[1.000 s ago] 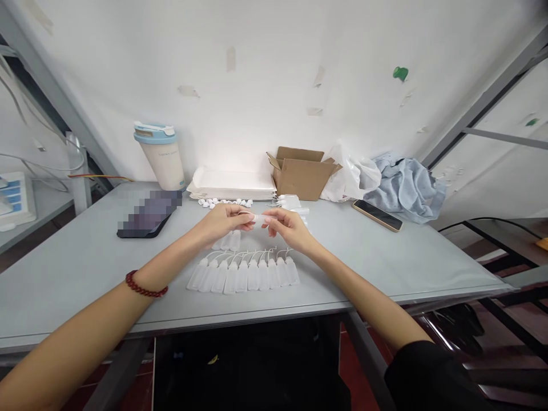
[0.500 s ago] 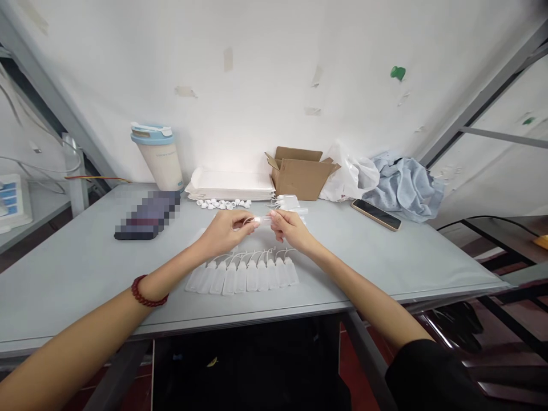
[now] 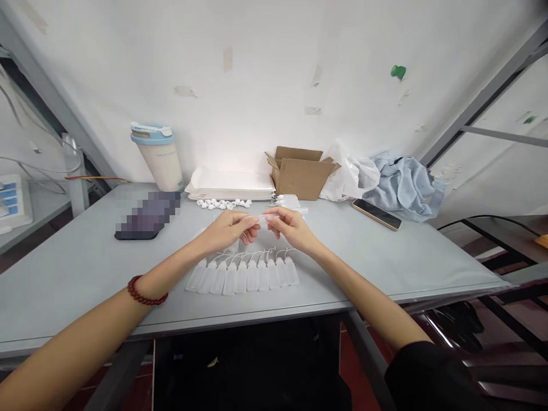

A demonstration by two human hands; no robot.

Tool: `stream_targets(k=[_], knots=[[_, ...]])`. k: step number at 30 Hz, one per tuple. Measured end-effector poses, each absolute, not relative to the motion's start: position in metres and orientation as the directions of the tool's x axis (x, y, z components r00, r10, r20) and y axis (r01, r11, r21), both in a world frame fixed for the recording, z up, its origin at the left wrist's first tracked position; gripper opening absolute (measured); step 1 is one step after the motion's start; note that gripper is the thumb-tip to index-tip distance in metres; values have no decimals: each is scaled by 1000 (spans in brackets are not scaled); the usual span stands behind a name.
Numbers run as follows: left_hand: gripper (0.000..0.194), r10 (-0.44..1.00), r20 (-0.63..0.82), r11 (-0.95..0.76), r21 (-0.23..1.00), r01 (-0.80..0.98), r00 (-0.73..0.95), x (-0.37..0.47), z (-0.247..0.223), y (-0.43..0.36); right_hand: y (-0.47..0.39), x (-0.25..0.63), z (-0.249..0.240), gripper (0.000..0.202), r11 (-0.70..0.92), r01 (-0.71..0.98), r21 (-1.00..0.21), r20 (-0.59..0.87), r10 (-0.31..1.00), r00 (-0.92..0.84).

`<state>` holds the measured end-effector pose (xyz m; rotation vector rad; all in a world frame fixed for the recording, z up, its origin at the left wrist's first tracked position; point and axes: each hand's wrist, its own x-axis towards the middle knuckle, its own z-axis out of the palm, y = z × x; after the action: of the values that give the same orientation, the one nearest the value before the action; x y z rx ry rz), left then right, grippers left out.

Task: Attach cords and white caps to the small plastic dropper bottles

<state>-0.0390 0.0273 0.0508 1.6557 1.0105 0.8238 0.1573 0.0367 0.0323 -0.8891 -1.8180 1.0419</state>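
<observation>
Between my left hand [image 3: 234,227] and my right hand [image 3: 291,224], above the middle of the table, is a small translucent plastic bottle [image 3: 262,218]. The fingertips of each hand pinch one end of it, and much of it is hidden behind them. Just in front of my hands lies a row of several similar translucent bottles [image 3: 252,277], with thin bent tubes pointing away from me. Behind my left hand are several small white caps [image 3: 224,204]. More of the white and clear bottles [image 3: 288,200] lie behind my right hand, partly covered by it.
Along the wall stand a blue-lidded cup [image 3: 160,162], a stack of white trays or sheets [image 3: 231,185], an open cardboard box [image 3: 302,177] and a white plastic bag [image 3: 349,177]. A phone [image 3: 377,214] and crumpled blue cloth [image 3: 406,185] lie right. A pixelated dark object [image 3: 148,216] lies left.
My fingers have shifted their hold around the small bottle, and the left fingers have curled lower. The white part and thin tube seen by my left fingers are now hidden.
</observation>
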Motion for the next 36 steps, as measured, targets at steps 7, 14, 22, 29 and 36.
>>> stream_targets(k=[7, 14, 22, 29, 36], knots=[[38, 901, -20, -110, 956, 271, 434, -42, 53, 25, 34, 157, 32, 28, 582, 305, -754, 436, 790, -431], [38, 767, 349, -617, 632, 469, 539, -37, 52, 16, 37, 163, 36, 38, 397, 199, -896, 272, 845, -460], [30, 433, 629, -848, 41, 529, 646, -37, 29, 24, 38, 161, 41, 48, 19, 22, -1000, 6, 872, -489], [33, 598, 511, -796, 287, 534, 617, -38, 40, 24, 40, 161, 38, 52, 35, 48, -998, 7, 869, -495], [43, 835, 245, -517, 656, 549, 493, -38, 49, 22, 38, 160, 39, 52, 111, 66, -992, 68, 882, -466]])
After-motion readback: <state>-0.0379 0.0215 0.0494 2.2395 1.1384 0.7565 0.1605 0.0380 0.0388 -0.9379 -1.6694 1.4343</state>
